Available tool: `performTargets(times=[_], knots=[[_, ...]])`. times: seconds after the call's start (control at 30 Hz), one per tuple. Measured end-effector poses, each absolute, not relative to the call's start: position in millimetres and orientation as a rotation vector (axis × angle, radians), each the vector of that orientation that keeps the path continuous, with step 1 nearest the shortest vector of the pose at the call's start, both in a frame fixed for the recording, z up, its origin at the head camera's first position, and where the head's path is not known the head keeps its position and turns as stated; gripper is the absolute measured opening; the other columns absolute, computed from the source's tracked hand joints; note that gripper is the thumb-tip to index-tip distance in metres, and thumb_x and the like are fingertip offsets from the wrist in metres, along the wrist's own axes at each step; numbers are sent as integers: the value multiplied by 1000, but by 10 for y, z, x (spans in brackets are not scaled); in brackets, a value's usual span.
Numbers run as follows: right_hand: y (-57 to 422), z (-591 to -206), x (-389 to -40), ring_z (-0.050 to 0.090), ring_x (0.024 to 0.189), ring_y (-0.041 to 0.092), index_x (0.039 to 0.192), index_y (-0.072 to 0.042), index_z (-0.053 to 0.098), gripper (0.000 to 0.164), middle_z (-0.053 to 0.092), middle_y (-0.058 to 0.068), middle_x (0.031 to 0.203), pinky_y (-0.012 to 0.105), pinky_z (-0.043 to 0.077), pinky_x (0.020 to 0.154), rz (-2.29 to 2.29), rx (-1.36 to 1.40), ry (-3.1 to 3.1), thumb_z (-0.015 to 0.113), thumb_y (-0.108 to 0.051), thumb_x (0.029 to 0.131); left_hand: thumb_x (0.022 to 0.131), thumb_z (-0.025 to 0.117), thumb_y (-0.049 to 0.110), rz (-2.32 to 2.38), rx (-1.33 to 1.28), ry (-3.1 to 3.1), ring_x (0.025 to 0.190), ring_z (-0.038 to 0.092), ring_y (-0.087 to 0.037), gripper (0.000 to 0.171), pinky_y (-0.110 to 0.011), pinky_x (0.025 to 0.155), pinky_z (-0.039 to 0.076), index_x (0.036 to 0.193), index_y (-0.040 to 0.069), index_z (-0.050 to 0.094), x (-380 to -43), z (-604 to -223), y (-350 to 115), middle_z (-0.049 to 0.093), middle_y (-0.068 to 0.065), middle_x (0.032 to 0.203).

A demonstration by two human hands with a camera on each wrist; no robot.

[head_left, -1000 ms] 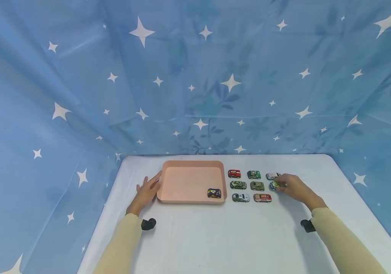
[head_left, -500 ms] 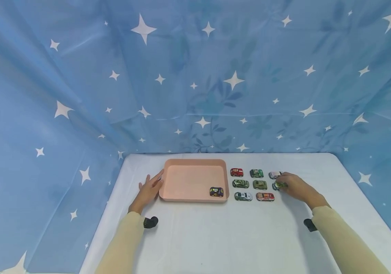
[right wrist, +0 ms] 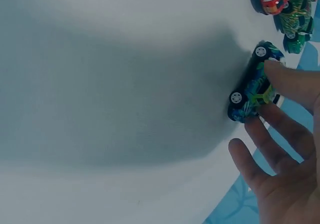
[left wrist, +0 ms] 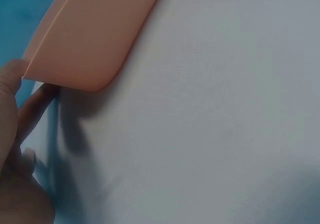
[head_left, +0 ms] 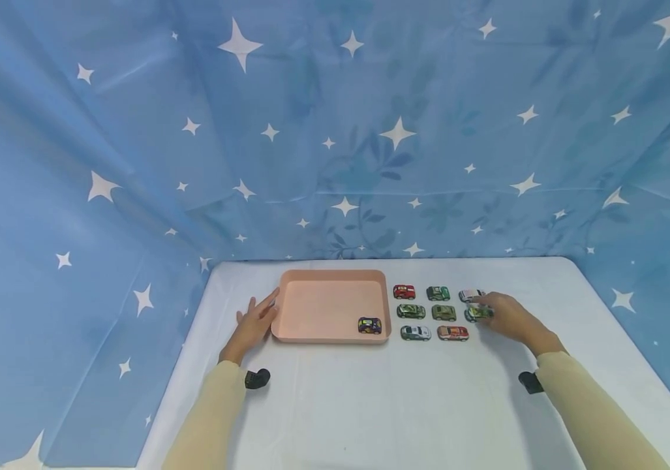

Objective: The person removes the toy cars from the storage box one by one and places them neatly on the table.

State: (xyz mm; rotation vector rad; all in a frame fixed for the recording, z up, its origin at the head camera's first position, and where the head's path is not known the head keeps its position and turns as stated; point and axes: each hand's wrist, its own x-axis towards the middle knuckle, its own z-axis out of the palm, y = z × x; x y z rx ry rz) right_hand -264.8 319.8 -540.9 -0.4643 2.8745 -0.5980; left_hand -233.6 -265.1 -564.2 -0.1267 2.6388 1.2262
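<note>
A pink tray (head_left: 329,339) lies left of centre on the white table, with a dark blue toy car (head_left: 369,325) in its lower right corner. My left hand (head_left: 250,331) rests its nearly straight fingers against the tray's left side. In the left wrist view, digits touch the tray corner (left wrist: 75,59). My right hand (head_left: 509,318) is at a green-and-blue toy car (head_left: 478,313) standing on the table. In the right wrist view the thumb (right wrist: 287,82) touches this toy car while the loosely straight fingers spread behind its end; the index finger is hard to see.
Other toy cars stand in rows between tray and right hand: red (head_left: 404,292), green (head_left: 438,293), white (head_left: 472,296), camouflage (head_left: 411,311), olive (head_left: 443,313), silver (head_left: 415,333) and orange-red (head_left: 453,333). A blue starry curtain (head_left: 335,130) hangs behind the table.
My right hand's fingers have loosened and lifted slightly, so more of the green-and-blue toy car shows. That car stays in its spot. My left hand stays at the tray; the head view shifts slightly.
</note>
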Motion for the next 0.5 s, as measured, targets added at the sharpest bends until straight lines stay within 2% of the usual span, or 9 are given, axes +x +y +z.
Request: performTargets(times=[0.13, 0.27, 0.4, 0.5], knots=[[3185, -5342, -2636, 51, 129, 61, 142, 12, 60, 55, 58, 40, 136, 75, 42, 107, -666, -406, 2904, 78, -12, 96, 116, 43, 44, 1252, -129, 2627, 164, -7, -37, 56, -60, 123, -22, 170, 34, 32, -2347, -5649, -2658, 43, -11, 167], [3152, -5302, -2646, 41, 133, 65, 149, 9, 55, 63, 47, 43, 144, 81, 38, 105, -727, -337, 2914, 78, -22, 99, 114, 45, 51, 1311, -94, 2635, 163, -5, -41, 58, -61, 122, -24, 169, 36, 35, -2364, -5688, -2680, 46, -14, 164], [3113, -5298, -2680, 31, 141, 67, 154, 7, 49, 69, 36, 44, 155, 83, 32, 108, -785, -295, 2898, 77, -27, 100, 112, 47, 56, 1345, -80, 2634, 163, -5, -42, 60, -60, 121, -26, 168, 37, 38, -2371, -5715, -2689, 47, -15, 163], [3079, -5287, -2708, 28, 144, 66, 156, 6, 46, 72, 31, 43, 158, 83, 30, 110, -840, -296, 2885, 76, -29, 101, 111, 48, 56, 1367, -96, 2623, 163, -4, -41, 60, -59, 121, -26, 168, 37, 39, -2356, -5720, -2684, 48, -15, 163]])
